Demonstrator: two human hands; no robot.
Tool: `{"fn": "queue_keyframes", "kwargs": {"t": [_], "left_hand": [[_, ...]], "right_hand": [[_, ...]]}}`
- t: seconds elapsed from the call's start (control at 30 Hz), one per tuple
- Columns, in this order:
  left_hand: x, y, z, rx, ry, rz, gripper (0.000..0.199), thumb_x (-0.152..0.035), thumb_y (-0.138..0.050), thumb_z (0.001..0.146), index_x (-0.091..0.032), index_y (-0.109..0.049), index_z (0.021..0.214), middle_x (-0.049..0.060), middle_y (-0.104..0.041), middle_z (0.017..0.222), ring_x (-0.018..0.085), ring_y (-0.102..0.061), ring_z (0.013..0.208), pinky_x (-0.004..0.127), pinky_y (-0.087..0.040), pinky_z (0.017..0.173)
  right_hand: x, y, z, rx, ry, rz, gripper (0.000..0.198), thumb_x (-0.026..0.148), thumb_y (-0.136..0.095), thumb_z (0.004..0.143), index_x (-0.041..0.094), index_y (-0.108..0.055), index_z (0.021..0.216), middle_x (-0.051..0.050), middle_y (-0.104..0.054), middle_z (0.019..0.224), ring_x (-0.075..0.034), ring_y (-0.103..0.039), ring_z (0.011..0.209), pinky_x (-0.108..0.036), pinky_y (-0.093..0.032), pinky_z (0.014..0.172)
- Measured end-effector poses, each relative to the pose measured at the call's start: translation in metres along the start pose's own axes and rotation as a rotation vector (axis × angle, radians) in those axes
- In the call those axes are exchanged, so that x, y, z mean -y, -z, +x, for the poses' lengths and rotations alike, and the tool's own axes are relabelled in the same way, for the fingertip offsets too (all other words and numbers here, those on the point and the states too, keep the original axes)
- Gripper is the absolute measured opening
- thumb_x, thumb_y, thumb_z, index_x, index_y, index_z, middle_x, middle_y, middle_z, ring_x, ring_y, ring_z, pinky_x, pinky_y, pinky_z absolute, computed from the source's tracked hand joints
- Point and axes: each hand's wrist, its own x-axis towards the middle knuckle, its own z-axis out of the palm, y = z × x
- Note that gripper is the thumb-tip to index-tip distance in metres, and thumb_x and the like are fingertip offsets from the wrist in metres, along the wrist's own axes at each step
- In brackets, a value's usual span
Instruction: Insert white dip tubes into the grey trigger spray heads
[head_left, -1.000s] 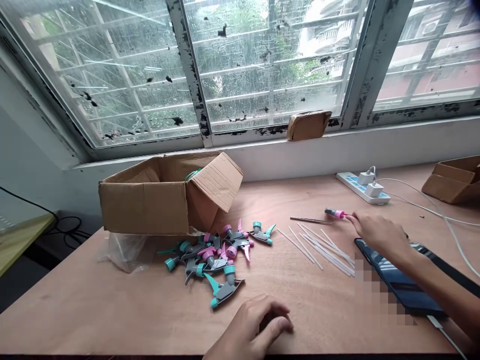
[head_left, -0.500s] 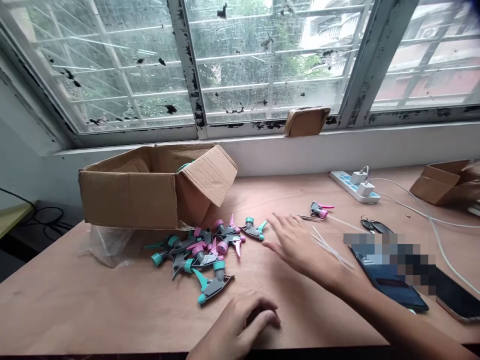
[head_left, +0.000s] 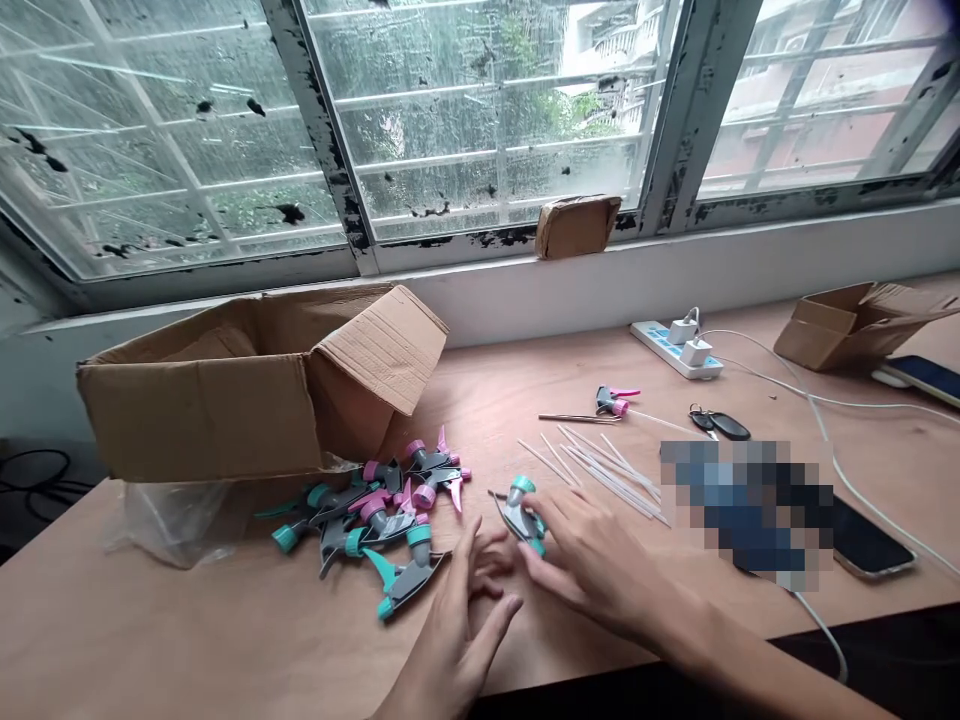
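Okay, your left hand point(head_left: 461, 625) is nearest, lower centre: fingers loosely curled and parted, nothing visible in them. Just right of it, your right hand point(head_left: 600, 550) pinches one teal-and-grey spray head point(head_left: 516, 515) mid-frame. Step looks like handling that single piece; next move calls for a firm pinch, clear of the pile of spray heads point(head_left: 373, 511) left of centre. That's roughly seven, plus about eight white tubes point(head_left: 611, 470) right of centre; overlap makes both counts shaky. Beyond: one metal rod point(head_left: 574, 417), one pink-trigger spray head point(head_left: 609, 401), one large carton point(head_left: 202, 420) at left, two white plugs point(head_left: 696, 353) in one power strip point(head_left: 651, 340), upper right.
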Motion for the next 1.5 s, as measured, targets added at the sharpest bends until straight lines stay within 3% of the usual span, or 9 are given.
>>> {"fn": "queue_keyframes", "kwargs": {"t": [0.17,0.3,0.4,0.5,0.6,0.73,0.93,1.2,1.5], "left_hand": [[0.013,-0.004,-0.002,-0.058,-0.206,0.403,0.082,-0.008,-0.058,0.094,-0.037,-0.021,0.161,0.011,-0.009,0.173,0.04,-0.014,0.158,0.061,-0.032,0.121],[0.007,-0.002,-0.004,0.185,-0.296,0.544,0.083,0.002,-0.052,0.086,-0.031,-0.03,0.159,0.013,-0.024,0.17,0.037,-0.024,0.155,0.059,-0.03,0.123],[0.006,0.001,-0.005,0.237,-0.245,0.48,0.077,0.0,-0.048,0.088,-0.029,-0.032,0.158,0.012,-0.028,0.169,0.034,-0.028,0.154,0.054,-0.031,0.123],[0.005,0.002,-0.004,0.198,-0.179,0.289,0.069,-0.008,-0.044,0.097,-0.032,-0.029,0.159,0.01,-0.038,0.166,0.03,-0.038,0.151,0.049,-0.034,0.123],[-0.002,0.004,-0.003,0.067,0.03,0.055,0.063,-0.026,-0.047,0.105,-0.033,-0.021,0.162,0.011,-0.056,0.153,0.027,-0.049,0.143,0.044,-0.036,0.122],[-0.01,0.005,-0.002,-0.025,0.178,-0.158,0.072,-0.042,-0.059,0.1,-0.027,-0.023,0.161,0.014,-0.06,0.149,0.03,-0.053,0.14,0.046,-0.029,0.123],[-0.013,0.005,-0.002,-0.114,0.259,-0.372,0.084,-0.052,-0.059,0.099,-0.024,-0.013,0.163,0.016,-0.071,0.132,0.029,-0.071,0.109,0.043,-0.046,0.105],[-0.03,0.003,0.001,-0.247,0.257,-0.436,0.082,-0.055,-0.053,0.1,-0.02,-0.012,0.162,0.009,-0.077,0.101,0.028,-0.072,0.091,0.037,-0.051,0.083],[-0.024,0.005,0.001,-0.122,0.27,-0.331,0.084,-0.054,-0.058,0.098,-0.019,-0.014,0.161,0.009,-0.074,0.105,0.028,-0.067,0.099,0.042,-0.042,0.102]], "right_hand": [[0.001,-0.02,-0.041,-0.238,0.29,0.193,0.034,0.031,-0.051,0.102,0.014,-0.048,0.132,-0.01,-0.074,0.105,-0.024,-0.07,0.089,-0.035,-0.054,0.079],[0.007,-0.023,-0.038,-0.32,0.432,0.181,0.044,0.049,-0.041,0.107,0.012,-0.051,0.127,-0.01,-0.076,0.095,-0.023,-0.073,0.08,-0.032,-0.056,0.069],[0.009,-0.017,-0.035,-0.365,0.494,0.175,0.053,0.059,-0.042,0.103,0.011,-0.051,0.127,-0.01,-0.077,0.098,-0.023,-0.075,0.086,-0.031,-0.057,0.074],[-0.002,-0.014,-0.038,-0.392,0.387,0.148,0.059,0.062,-0.043,0.101,0.012,-0.05,0.132,-0.011,-0.077,0.102,-0.023,-0.075,0.092,-0.032,-0.058,0.08],[-0.026,-0.018,-0.044,-0.4,0.104,0.034,0.034,0.039,-0.046,0.107,0.017,-0.053,0.132,-0.012,-0.074,0.112,-0.026,-0.072,0.101,-0.037,-0.059,0.083],[-0.054,-0.027,-0.045,-0.332,-0.13,-0.024,0.027,0.026,-0.043,0.107,0.021,-0.061,0.127,-0.013,-0.067,0.129,-0.03,-0.066,0.115,-0.042,-0.061,0.084],[-0.061,-0.035,-0.044,-0.233,-0.154,-0.02,0.03,0.025,-0.045,0.105,0.022,-0.064,0.129,-0.013,-0.057,0.147,-0.032,-0.055,0.13,-0.051,-0.054,0.1],[-0.065,-0.034,-0.044,-0.217,-0.141,0.013,0.026,0.023,-0.046,0.105,0.023,-0.065,0.122,-0.01,-0.071,0.125,-0.028,-0.065,0.116,-0.049,-0.051,0.101],[-0.061,-0.037,-0.045,-0.222,-0.169,-0.012,0.035,0.036,-0.051,0.103,0.024,-0.062,0.134,-0.012,-0.063,0.14,-0.031,-0.059,0.127,-0.051,-0.053,0.103]]}}
